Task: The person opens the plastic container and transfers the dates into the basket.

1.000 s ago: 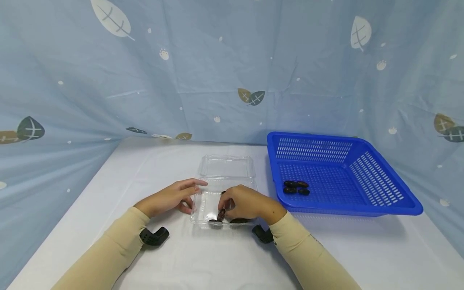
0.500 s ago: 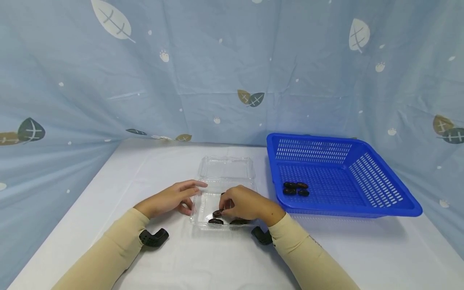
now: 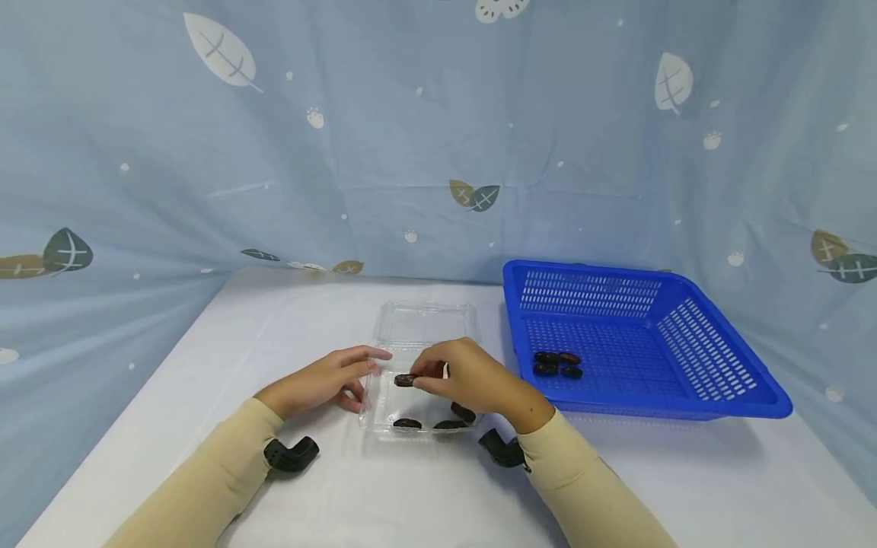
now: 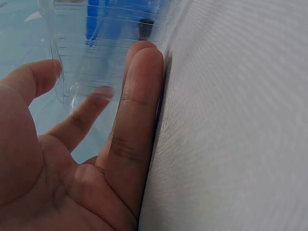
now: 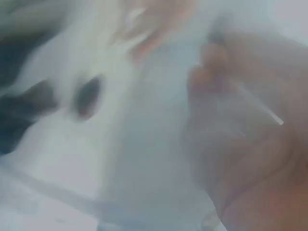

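Observation:
A clear plastic clamshell box point(image 3: 390, 403) sits on the white table with its lid folded back. Over its left part, my right hand point(image 3: 473, 377) pinches a dark brown date point(image 3: 404, 380) between thumb and fingertips. Along the near side of the box lie a date point(image 3: 407, 423) at left and another date point(image 3: 450, 425) at right, with a third date point(image 3: 463, 412) just behind. My left hand point(image 3: 329, 378) rests at the left wall, fingers fairly straight against the plastic point(image 4: 82, 48). The right wrist view is blurred by motion.
A blue slotted basket point(image 3: 644, 409) stands to the right, with several dates point(image 3: 546, 369) grouped in its near left corner. Behind the table hangs a light blue leaf-print cloth point(image 3: 384, 114). Black curved wrist pieces point(image 3: 293, 455) sit below both hands.
My right hand has picked a date up from the near part of the box and moved it up and away from me. The left hand stays at the box wall.

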Motion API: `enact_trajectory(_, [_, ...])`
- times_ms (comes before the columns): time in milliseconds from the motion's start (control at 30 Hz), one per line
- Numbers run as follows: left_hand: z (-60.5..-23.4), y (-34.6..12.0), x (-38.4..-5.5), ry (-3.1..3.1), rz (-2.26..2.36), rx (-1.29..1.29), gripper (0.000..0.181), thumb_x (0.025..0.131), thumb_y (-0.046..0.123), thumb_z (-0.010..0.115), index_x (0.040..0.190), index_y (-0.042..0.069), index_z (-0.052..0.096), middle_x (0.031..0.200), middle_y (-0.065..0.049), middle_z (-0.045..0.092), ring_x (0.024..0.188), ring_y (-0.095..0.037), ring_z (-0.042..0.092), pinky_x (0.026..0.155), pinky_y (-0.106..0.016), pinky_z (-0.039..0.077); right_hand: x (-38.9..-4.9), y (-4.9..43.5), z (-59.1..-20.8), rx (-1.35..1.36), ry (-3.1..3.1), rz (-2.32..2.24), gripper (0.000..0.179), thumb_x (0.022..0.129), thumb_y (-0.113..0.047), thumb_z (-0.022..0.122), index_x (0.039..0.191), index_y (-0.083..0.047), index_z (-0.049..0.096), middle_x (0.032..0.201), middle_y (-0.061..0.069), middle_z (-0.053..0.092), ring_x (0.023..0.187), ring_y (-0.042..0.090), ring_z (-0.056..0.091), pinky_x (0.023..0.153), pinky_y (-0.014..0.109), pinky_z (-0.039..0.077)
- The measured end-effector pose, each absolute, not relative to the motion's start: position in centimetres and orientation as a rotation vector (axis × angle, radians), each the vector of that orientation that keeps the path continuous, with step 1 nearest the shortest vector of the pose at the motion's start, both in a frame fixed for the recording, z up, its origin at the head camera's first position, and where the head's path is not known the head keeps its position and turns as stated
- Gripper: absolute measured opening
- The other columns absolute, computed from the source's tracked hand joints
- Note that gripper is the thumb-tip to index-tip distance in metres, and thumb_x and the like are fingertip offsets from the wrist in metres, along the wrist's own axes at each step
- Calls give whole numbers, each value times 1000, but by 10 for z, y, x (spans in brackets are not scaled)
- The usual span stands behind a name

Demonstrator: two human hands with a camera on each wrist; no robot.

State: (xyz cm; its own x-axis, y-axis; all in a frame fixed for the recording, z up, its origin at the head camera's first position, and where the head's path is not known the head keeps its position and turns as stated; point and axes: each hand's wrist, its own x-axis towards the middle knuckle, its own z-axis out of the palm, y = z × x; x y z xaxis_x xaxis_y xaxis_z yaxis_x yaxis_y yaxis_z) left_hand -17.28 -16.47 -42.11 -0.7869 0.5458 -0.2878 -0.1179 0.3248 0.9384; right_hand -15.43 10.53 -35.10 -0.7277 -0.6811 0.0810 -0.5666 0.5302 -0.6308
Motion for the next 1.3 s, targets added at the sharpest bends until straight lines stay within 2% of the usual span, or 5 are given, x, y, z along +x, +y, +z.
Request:
enact_trajectory(233, [-422,-164,-174,2026,1473,382,45,106,40,47,147,21,47,119,-18,51,80,-18,61,74,-35,61,-136,133,-323,-1137,2749,-986,10,92,-17,73,102,-15,76,80,-10,68,71,0,56,61,20,49])
enact_trajectory(633, [-423,-168,-173,2034,1479,394,46,107,39,47,148,20,46,131,-20,45,81,-18,59,73,-32,61,-140,223,-312,-797,3065,-753,12,91,-12,74,103,-13,77,82,-6,69,70,6,56,56,21,48])
enact_trajectory(767, [-423,-169,-173,2033,1482,396,46,107,38,46,148,19,46,122,-19,50,80,-18,60,72,-32,61,-144,248,-313,-720,3099,-646,12,92,-13,73,103,-12,77,85,-5,71,75,7,60,60,22,50])
enact_trajectory(933, [-422,-172,-173,2035,1487,393,45,107,37,47,148,18,46,123,-19,50,79,-17,60,72,-32,61,-151,272,-319,-608,3064,-609,12,93,-13,72,104,-9,76,87,0,73,78,10,64,64,25,53])
enact_trajectory(1300, [-422,-169,-171,2029,1490,422,45,107,37,46,148,18,45,122,-19,49,82,-19,60,74,-33,61,-168,305,-337,-526,2946,-452,6,90,-7,72,94,-5,76,82,2,72,69,10,59,61,27,53])
